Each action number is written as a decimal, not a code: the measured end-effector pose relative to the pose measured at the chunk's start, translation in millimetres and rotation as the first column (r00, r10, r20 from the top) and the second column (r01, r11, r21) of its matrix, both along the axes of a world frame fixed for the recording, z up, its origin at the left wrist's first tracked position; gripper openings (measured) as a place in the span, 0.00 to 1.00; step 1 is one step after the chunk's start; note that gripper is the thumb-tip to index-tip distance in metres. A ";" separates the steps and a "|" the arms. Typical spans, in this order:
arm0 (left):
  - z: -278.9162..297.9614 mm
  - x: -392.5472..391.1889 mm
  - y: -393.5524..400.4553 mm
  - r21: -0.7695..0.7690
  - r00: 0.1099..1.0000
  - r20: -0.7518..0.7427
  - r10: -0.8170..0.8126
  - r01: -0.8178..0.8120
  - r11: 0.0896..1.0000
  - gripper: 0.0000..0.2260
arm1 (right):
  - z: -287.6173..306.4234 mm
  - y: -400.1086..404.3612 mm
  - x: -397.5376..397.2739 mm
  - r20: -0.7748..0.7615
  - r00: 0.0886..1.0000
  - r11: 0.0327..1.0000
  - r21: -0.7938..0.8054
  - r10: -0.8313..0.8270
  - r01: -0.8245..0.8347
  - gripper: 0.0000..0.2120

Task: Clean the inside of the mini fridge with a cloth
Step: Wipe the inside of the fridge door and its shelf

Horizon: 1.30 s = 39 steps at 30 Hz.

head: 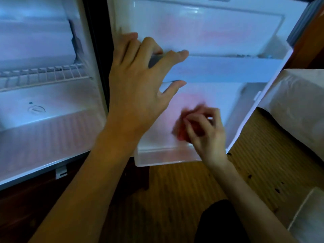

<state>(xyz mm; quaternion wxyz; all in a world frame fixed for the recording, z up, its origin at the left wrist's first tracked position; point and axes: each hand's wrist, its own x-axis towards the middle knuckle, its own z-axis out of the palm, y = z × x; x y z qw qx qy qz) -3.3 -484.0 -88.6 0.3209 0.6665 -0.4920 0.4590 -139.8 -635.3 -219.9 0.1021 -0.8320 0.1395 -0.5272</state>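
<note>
While my left hand grips the door shelf rail, which runs three to nine o'clock, my right hand pinches the pink cloth. It presses the mini fridge door panel at six o'clock of that rail.

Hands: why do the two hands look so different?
The left hand is spread wide, fingers gripping the door shelf rail; the right hand is curled round a pinkish cloth. The left hand looks sharp, the right hand and its cloth blurry. The left hand is higher up. Both touch the open fridge door.
</note>
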 end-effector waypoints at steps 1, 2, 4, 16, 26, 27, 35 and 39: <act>-0.4 0.5 -0.6 -0.002 1.000 0.001 -0.001 0.001 1.000 0.19 | 18.9 -11.6 -1.7 0.118 0.991 0.998 -0.014 -0.058 0.060 0.04; -0.5 0.9 -1.1 -0.002 1.000 -0.002 -0.001 0.001 1.000 0.19 | 34.8 -21.6 -2.9 0.207 0.973 0.994 -0.036 -0.098 0.108 0.04; -0.1 1.4 -2.3 -0.008 1.000 -0.011 -0.008 0.008 1.000 0.19 | 44.8 -27.6 -0.4 0.255 0.959 0.990 -0.026 -0.125 0.136 0.03; -2.4 1.9 -13.3 -0.025 0.999 0.011 0.049 -0.048 0.999 0.19 | 28.5 -39.2 10.9 0.095 0.995 0.996 -0.086 -0.001 0.009 0.03; -2.3 1.9 -12.1 -0.031 0.999 0.021 0.031 -0.030 0.999 0.17 | -32.4 19.7 33.2 -0.168 0.967 0.981 0.001 0.189 -0.192 0.04; -2.4 1.7 -11.7 -0.035 0.999 0.021 0.033 -0.032 0.999 0.17 | -22.8 17.0 31.5 -0.087 0.982 0.985 0.031 0.169 -0.167 0.04; -0.7 -0.4 -7.1 -0.012 1.000 -0.008 0.019 -0.019 1.000 0.17 | 19.5 20.1 45.1 0.120 0.991 0.996 0.062 0.063 -0.071 0.06; 2.4 -2.9 -4.8 0.013 1.000 -0.007 0.023 -0.023 1.000 0.17 | -52.9 42.7 50.5 -0.191 0.963 0.981 0.075 0.193 -0.181 0.06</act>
